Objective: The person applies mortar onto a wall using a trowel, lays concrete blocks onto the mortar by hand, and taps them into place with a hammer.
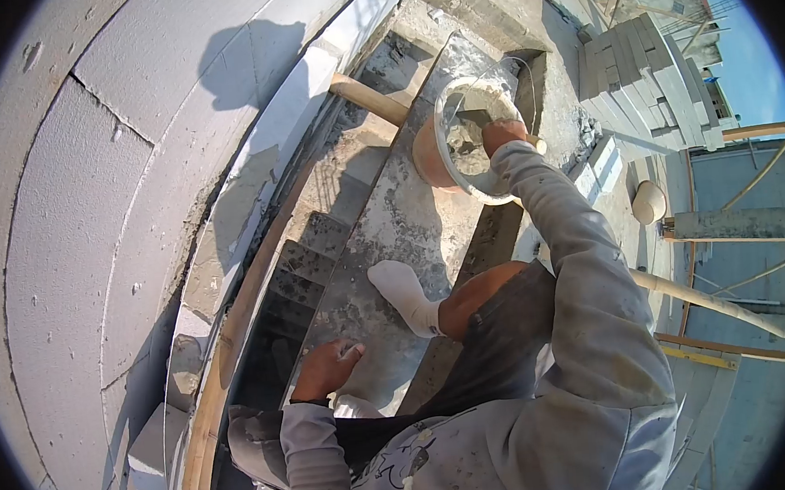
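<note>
My right hand reaches over the rim of a bucket and into it. Its fingers look curled, and what they grip is hidden. Wet grey mortar lies inside the bucket, with a darker grey patch close to the fingers. The bucket stands on a mortar-stained plank, its wire handle raised at the far side. Near my knee, my left hand is closed, with a whitish spot at the thumb; I cannot make out whether it holds anything.
A wall of pale blocks rises at the left, casting a gap beside the plank. My white-socked foot rests on the plank. Wooden poles cross below. Stacked blocks and a rounded pale object are at the right.
</note>
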`<state>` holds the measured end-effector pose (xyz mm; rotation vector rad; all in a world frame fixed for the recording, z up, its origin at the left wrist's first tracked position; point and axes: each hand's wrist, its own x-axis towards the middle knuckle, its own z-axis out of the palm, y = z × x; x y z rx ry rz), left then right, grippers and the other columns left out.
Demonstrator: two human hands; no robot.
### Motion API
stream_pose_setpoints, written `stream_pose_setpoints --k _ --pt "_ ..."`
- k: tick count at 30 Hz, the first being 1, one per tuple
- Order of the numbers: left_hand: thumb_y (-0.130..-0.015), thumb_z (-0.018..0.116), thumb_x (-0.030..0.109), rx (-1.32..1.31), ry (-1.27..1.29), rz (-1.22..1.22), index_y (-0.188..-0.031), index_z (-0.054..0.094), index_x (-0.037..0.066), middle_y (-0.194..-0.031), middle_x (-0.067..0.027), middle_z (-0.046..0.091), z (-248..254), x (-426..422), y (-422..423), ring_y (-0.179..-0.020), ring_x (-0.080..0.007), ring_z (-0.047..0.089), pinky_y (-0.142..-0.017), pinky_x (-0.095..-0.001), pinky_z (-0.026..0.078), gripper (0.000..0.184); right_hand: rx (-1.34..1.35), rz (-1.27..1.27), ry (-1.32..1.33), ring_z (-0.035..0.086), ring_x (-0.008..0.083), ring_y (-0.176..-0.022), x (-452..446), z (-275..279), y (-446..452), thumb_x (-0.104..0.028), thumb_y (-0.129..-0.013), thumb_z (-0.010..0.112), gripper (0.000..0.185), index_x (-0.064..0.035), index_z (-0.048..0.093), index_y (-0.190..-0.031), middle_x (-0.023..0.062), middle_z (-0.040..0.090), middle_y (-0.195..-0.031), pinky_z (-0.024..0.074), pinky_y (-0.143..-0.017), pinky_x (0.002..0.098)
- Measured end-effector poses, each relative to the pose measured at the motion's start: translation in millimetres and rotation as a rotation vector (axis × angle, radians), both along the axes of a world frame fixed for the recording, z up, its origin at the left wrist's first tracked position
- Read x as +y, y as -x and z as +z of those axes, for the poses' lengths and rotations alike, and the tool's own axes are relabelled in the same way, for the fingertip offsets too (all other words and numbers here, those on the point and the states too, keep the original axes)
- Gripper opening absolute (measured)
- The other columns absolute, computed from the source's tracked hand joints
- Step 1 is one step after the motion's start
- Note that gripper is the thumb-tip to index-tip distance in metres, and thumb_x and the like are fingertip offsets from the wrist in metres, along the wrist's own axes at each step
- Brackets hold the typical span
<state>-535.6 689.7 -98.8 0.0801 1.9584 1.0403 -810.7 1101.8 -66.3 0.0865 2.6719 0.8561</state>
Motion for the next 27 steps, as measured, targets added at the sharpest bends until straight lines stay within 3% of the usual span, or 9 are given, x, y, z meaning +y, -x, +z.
stream_pose_setpoints --k 5,8,13,17,19,20,21,22,27 --pt "-0.087 0.054 0.041 0.065 -0.019 0.053 -0.104 0.063 0.000 -0.099 -0.0224 0.064 -8.7 2.7 0.7 -0.095 -0.0369 0.060 -0.082 -0.0386 0.046 0.046 -0.135 0.209 0.032 0.065 0.0339 -0.088 -21.0 15.2 -1.5 -0.009 -0.080 0.053 0.019 -0.0053 0.070 -0.087 0.0185 0.067 -0.088 0.0515 -0.074 0.0410" --pt "-0.087 0.054 0.041 0.065 -0.011 0.070 -0.104 0.063 0.000 -0.098 -0.0226 0.064 6.3 2.6 9.7 -0.095 -0.0372 0.060 -0.082 -0.0387 0.046 0.045 -0.047 0.103 0.205 0.065 0.0339 -0.088 -53.7 54.1 -30.5 -0.008 -0.076 0.054 0.018 -0.0007 0.067 -0.086 0.0204 0.066 -0.087 0.0508 -0.076 0.0448" --pt "-0.086 0.053 0.044 0.073 -0.001 0.069 -0.105 0.063 -0.001 -0.098 -0.0252 0.063 -6.3 0.2 7.8 -0.095 -0.0390 0.060 -0.082 -0.0417 0.046 0.049 -0.108 0.008 0.195 0.066 0.0339 -0.087 -49.1 73.6 -50.0 -0.014 -0.076 0.056 0.021 -0.0022 0.068 -0.089 0.0204 0.067 -0.090 0.0517 -0.076 0.0428" --pt "-0.086 0.052 0.046 0.100 -0.009 0.060 -0.104 0.062 -0.002 -0.098 -0.0262 0.062 -8.1 2.6 5.7 -0.094 -0.0404 0.059 -0.082 -0.0443 0.045 0.052 0.087 -0.124 0.347 0.063 0.0380 -0.088 -30.5 86.0 -69.9 -0.021 -0.072 0.062 0.027 0.0009 0.066 -0.088 0.0254 0.064 -0.086 0.0491 -0.079 0.0433" --pt "-0.086 0.053 0.045 0.079 -0.006 0.047 -0.105 0.063 0.000 -0.099 -0.0252 0.062 -2.1 4.6 10.1 -0.096 -0.0390 0.059 -0.083 -0.0416 0.045 0.050 0.066 -0.328 0.599 0.063 0.0359 -0.091 1.1 67.0 -74.6 -0.030 -0.074 0.064 0.037 0.0011 0.065 -0.094 0.0240 0.065 -0.093 0.0483 -0.082 0.0414" --pt "-0.086 0.054 0.044 0.062 -0.002 0.042 -0.106 0.063 0.001 -0.101 -0.0243 0.063 0.4 4.6 11.8 -0.097 -0.0375 0.060 -0.084 -0.0390 0.045 0.049 0.048 -0.476 0.910 0.064 0.0308 -0.073 18.9 53.2 -82.3 -0.028 -0.076 0.065 0.037 0.0027 0.064 -0.096 0.0190 0.065 -0.081 0.0491 -0.065 0.0387" --pt "-0.086 0.054 0.044 0.046 0.015 0.071 -0.106 0.063 0.001 -0.101 -0.0243 0.063 1.4 4.0 11.4 -0.097 -0.0375 0.060 -0.084 -0.0390 0.045 0.049 0.112 -0.772 1.229 0.056 0.0212 -0.055 20.9 40.7 -94.8 -0.023 -0.080 0.062 0.029 0.0012 0.063 -0.096 0.0102 0.059 -0.069 0.0421 -0.049 0.0330" --pt "-0.086 0.053 0.046 0.044 0.012 0.059 -0.107 0.063 0.001 -0.102 -0.0241 0.062 1.5 3.2 12.4 -0.098 -0.0376 0.059 -0.085 -0.0393 0.045 0.050 0.084 -0.849 1.385 0.048 0.0142 -0.049 24.4 33.1 -103.3 -0.023 -0.083 0.060 0.027 -0.0011 0.061 -0.098 0.0042 0.052 -0.063 0.0366 -0.043 0.0285" --pt "-0.086 0.052 0.047 0.118 0.052 0.082 -0.108 0.063 0.003 -0.105 -0.0223 0.062 -4.3 -3.0 8.5 -0.100 -0.0375 0.058 -0.085 -0.0399 0.045 0.051 0.145 -1.105 1.604 0.052 0.0168 -0.052 11.9 19.4 -137.1 -0.030 -0.087 0.057 0.027 -0.0044 0.055 -0.095 0.0070 0.054 -0.069 0.0426 -0.046 0.0309"
